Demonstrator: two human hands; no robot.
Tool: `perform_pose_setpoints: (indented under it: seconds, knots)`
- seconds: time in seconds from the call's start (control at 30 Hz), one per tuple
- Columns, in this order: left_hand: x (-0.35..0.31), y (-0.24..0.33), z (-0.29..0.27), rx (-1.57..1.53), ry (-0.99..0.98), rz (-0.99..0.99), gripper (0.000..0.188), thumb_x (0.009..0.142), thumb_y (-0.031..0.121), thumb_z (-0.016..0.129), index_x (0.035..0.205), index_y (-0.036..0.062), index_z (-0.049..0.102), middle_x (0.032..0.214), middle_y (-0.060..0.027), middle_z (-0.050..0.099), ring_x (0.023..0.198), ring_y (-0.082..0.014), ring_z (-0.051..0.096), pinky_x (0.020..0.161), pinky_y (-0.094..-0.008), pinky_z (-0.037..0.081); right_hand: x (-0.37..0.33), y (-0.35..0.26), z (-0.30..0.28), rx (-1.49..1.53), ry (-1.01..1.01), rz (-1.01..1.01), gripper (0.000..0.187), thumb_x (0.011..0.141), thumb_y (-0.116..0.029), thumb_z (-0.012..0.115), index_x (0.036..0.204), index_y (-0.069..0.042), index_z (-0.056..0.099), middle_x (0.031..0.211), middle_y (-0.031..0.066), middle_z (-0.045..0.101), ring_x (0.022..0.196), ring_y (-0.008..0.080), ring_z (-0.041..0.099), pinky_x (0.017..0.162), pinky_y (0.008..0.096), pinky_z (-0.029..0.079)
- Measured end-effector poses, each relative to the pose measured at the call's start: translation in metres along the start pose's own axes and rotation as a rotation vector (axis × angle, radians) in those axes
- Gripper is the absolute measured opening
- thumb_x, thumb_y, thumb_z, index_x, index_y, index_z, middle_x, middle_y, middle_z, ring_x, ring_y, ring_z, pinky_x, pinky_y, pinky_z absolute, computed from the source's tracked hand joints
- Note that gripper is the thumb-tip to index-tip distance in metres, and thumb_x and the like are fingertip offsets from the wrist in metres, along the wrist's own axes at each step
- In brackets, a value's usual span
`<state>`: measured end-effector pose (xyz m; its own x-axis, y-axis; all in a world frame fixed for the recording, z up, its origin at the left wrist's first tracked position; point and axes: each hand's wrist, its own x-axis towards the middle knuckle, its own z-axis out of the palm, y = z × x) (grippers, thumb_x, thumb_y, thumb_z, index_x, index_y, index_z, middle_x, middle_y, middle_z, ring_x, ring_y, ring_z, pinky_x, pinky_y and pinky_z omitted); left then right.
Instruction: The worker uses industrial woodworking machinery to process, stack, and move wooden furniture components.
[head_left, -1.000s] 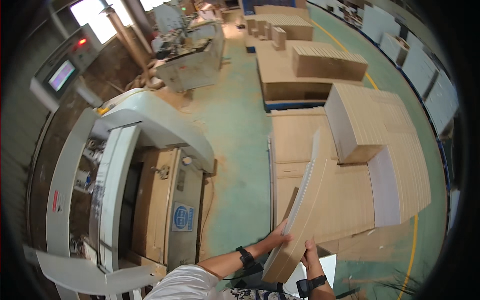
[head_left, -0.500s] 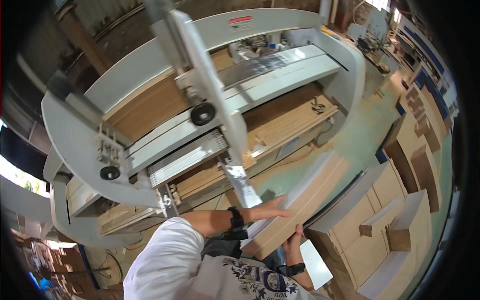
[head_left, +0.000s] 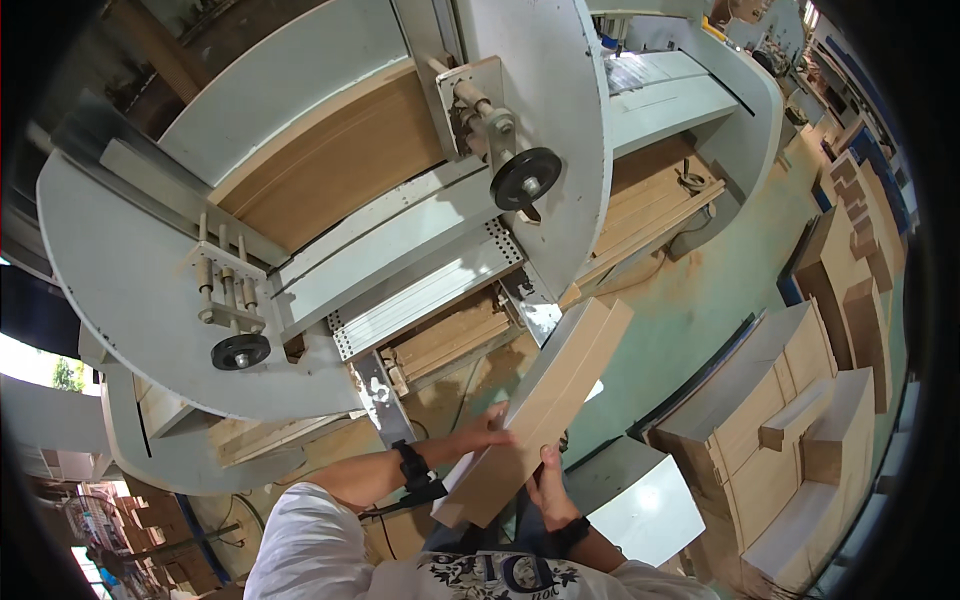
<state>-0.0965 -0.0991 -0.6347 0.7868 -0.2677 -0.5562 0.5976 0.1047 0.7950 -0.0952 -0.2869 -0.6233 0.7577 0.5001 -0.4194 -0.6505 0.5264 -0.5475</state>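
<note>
A long, thick wooden board (head_left: 575, 385) with a tan edge and a pale face slants up and away in front of me. One thin line runs lengthwise along its tan side; I cannot tell whether it is one piece or two laid together. My left hand (head_left: 488, 432) grips it from the left, fingers partly hidden behind it. From the right, my right hand (head_left: 547, 485) clasps it with the thumb up against the tan side. The board's far end comes near the metal leg (head_left: 541, 310) of a large grey machine.
The grey machine (head_left: 400, 235) with black handwheels (head_left: 525, 180) fills the left and middle. Right of me stand stacks of tan panels (head_left: 770, 425) with loose pieces on top. A white sheet (head_left: 650, 510) lies by my right arm. Green floor (head_left: 690, 300) runs between machine and stacks.
The board has swung to point more steeply away and moved left in view, with both hands on it. The machine now appears larger and nearer.
</note>
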Motion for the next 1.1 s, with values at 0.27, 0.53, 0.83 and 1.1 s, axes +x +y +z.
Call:
perform_pose_setpoints:
  seconds: [0.27, 0.53, 0.83, 1.1]
  knots:
    - [-0.018, 0.037, -0.077, 0.362, 0.024, -0.171, 0.085, 0.075, 0.024, 0.066, 0.140, 0.0062, 0.014, 0.123, -0.0145, 0.043, 0.108, -0.0199, 0.044, 0.090, -0.0307, 0.037, 0.015, 0.035, 0.001, -0.017, 0.064, -0.032, 0.084, 0.076, -0.028, 0.061, 0.140, -0.015, 0.009, 0.135, 0.0068, 0.029, 0.122, 0.0229, 0.033, 0.099, 0.0353, 0.030]
    - [-0.009, 0.070, -0.106, 0.358, -0.170, -0.172, 0.087, 0.073, 0.031, 0.067, 0.138, 0.0011, 0.018, 0.132, -0.0211, 0.036, 0.121, -0.0275, 0.036, 0.100, -0.0313, 0.028, 0.050, 0.076, 0.067, 0.032, 0.189, -0.129, 0.082, 0.078, -0.018, 0.054, 0.141, -0.011, 0.002, 0.138, 0.0088, 0.023, 0.126, 0.0215, 0.024, 0.103, 0.0331, 0.021]
    - [-0.017, 0.094, -0.110, 0.234, -0.229, -0.378, 0.079, 0.079, 0.038, 0.058, 0.139, 0.0055, 0.018, 0.126, -0.0125, 0.044, 0.112, -0.0182, 0.044, 0.087, -0.0292, 0.041, 0.054, 0.113, 0.059, -0.090, 0.166, -0.211, 0.079, 0.083, -0.031, 0.056, 0.140, -0.014, 0.004, 0.137, 0.0063, 0.024, 0.125, 0.0187, 0.024, 0.103, 0.0328, 0.021]
    - [-0.162, 0.057, -0.113, 0.735, 0.140, -0.360, 0.071, 0.088, 0.050, 0.043, 0.133, -0.0028, 0.028, 0.130, -0.0213, 0.040, 0.117, -0.0275, 0.042, 0.097, -0.0327, 0.034, 0.044, 0.083, 0.052, -0.144, 0.179, 0.149, 0.076, 0.084, -0.025, 0.052, 0.141, -0.022, 0.001, 0.139, 0.0055, 0.020, 0.125, 0.0205, 0.023, 0.093, 0.0312, 0.031]
